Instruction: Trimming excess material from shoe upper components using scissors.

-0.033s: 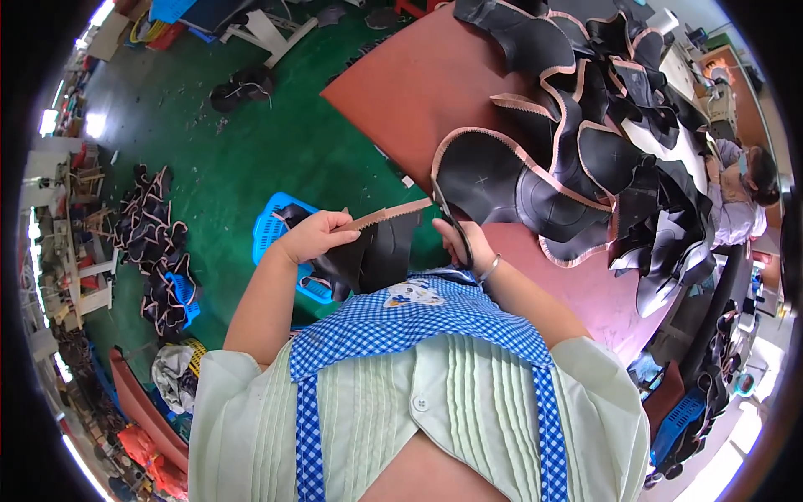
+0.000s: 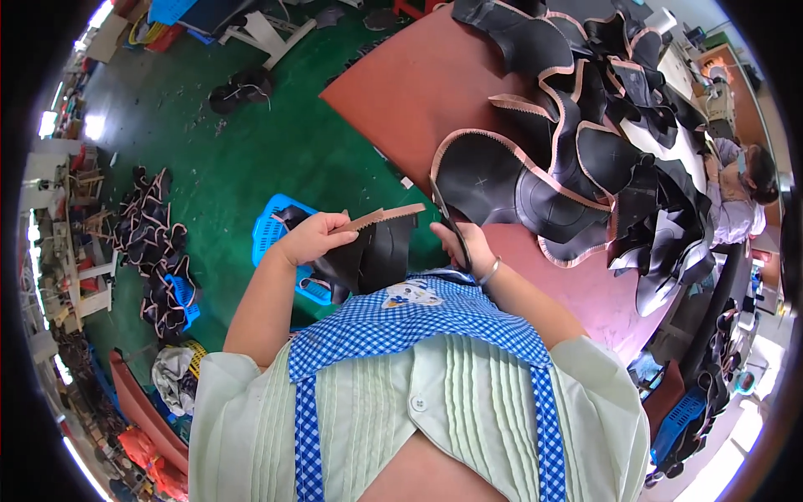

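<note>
Left hand [image 2: 316, 238] pinching, right hand [image 2: 468, 248] curled (both bare); forearms [image 2: 264, 305] angled inward.

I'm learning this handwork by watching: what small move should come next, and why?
Probably ease the scissors left toward the free end of the tan strip: the right hand holds them beside that end, seemingly just clear of it, while the left hand pinches the strip along the black piece.

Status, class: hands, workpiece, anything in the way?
Left hand pinching tan toothed edging. Right hand holding dark scissors, apart from edging. Black material below edging. Possible hindrance: black pieces on table.
</note>
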`<control>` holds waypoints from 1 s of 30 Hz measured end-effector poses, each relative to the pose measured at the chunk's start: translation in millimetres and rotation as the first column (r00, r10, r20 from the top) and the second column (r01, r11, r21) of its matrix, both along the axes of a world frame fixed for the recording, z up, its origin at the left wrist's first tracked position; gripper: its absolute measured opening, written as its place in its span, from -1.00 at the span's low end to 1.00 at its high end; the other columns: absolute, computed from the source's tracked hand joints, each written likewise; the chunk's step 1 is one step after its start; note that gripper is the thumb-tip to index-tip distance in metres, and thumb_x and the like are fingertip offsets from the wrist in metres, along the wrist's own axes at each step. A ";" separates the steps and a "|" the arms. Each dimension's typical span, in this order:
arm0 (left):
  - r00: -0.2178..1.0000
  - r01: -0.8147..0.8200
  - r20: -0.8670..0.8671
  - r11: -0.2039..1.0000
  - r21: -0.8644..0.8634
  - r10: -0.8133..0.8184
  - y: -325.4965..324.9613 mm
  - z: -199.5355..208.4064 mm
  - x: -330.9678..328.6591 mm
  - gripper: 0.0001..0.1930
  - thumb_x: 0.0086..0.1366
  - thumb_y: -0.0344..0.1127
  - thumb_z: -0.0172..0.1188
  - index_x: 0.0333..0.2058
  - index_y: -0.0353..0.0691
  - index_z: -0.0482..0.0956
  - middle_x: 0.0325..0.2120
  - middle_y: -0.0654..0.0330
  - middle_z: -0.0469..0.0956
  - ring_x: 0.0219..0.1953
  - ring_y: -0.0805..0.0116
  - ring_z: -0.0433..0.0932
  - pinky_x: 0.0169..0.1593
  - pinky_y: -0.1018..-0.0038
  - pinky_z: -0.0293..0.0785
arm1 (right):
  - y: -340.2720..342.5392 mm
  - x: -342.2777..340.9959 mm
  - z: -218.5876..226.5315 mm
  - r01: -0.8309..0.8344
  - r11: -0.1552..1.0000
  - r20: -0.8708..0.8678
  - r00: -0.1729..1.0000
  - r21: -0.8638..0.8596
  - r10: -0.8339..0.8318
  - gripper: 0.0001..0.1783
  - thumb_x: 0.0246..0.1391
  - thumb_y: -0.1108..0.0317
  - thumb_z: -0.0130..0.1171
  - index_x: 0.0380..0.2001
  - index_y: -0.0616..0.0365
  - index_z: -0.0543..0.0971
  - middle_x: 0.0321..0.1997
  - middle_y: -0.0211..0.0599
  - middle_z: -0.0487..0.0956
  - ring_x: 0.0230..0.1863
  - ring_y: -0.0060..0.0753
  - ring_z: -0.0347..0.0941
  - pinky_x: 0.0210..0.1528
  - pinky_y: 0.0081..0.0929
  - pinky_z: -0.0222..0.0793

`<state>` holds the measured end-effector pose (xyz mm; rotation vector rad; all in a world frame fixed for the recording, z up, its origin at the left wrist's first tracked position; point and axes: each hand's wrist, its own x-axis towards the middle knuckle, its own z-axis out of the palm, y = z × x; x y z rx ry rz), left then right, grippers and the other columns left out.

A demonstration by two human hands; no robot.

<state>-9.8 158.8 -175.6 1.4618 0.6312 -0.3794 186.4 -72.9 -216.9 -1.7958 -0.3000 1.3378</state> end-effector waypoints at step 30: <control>0.692 0.328 0.461 0.811 0.484 -0.555 -39.1 37.8 120.8 -0.87 -0.01 -0.46 0.24 -0.50 -0.27 0.45 -0.52 0.17 0.43 -0.40 0.23 0.40 -0.31 0.41 0.31 | -108.2 55.1 39.9 0.281 0.917 -0.183 0.954 0.284 -0.236 -0.65 -0.03 0.18 0.31 -0.38 0.24 0.46 -0.63 -0.49 0.42 -0.59 -0.68 0.35 -0.54 -0.72 0.23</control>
